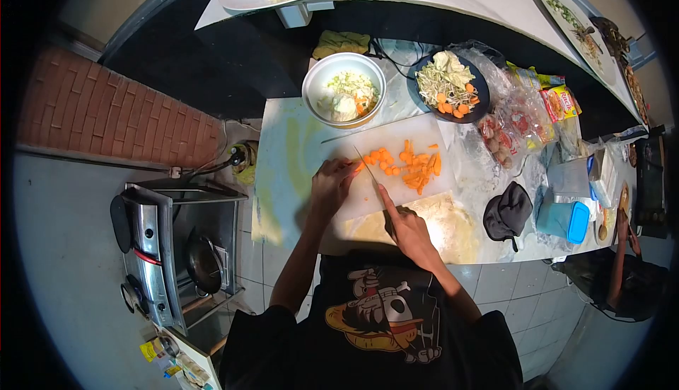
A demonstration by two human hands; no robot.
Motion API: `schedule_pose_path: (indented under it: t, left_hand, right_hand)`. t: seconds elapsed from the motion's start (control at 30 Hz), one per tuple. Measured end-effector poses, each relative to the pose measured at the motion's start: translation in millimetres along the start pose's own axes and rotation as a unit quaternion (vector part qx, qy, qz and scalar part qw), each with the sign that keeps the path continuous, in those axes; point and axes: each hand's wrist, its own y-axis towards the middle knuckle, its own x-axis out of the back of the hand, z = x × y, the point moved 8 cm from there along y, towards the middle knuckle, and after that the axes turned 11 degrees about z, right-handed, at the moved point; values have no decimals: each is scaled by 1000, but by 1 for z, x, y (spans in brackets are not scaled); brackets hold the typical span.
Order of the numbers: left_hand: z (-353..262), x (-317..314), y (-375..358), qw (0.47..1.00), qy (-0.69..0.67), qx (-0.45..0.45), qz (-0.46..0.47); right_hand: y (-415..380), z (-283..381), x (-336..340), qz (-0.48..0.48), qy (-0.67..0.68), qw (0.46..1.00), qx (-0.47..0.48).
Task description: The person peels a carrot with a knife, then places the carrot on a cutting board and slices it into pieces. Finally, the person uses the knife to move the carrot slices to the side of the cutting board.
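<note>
**Trainee:** State of each hand?

**Instructor:** The left hand [331, 183] is narrow, fingertips gathered on the carrot [359, 166]. The right hand [407, 233] is closed around the knife [370, 168], index finger stretched forward along it.

**Trainee:** Position of the carrot?

**Instructor:** On the left part of the board [424, 132], just beside the blade. Whether the edge touches it cannot be told. Cut slices [385, 155] lie right of the blade; sticks [422, 170] lie nearer the board's right edge.

**Trainee:** How should the cut be made?

**Instructor:** Curl the left fingertips behind the knuckles. Keep the blade upright, draw it through in one smooth stroke, and shift the grip back by one slice each time. Round pieces may roll; a flat face underneath should steady them.

**Trainee:** Clearances?

**Instructor:** The bench [279, 170] is bare between its left edge and the board, so the left elbow has room. At the far edge, the bowl [317, 82] and the plate [482, 93] limit forward reach. The cap [508, 213] sits near the near edge, well right of the board. Clear slices rightward before they crowd the blade.
</note>
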Motion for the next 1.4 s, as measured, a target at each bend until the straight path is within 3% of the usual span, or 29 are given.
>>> schedule_pose_path:
  t: [0.97, 1.4]
  left_hand:
    - [1, -3, -7, 994, -43, -54, -81]
    - [-3, 5, -6, 999, 1, 34, -36]
  right_hand:
    - [14, -5, -5, 76, -71, 994, -21]
    - [24, -10, -17, 47, -57, 996, -45]
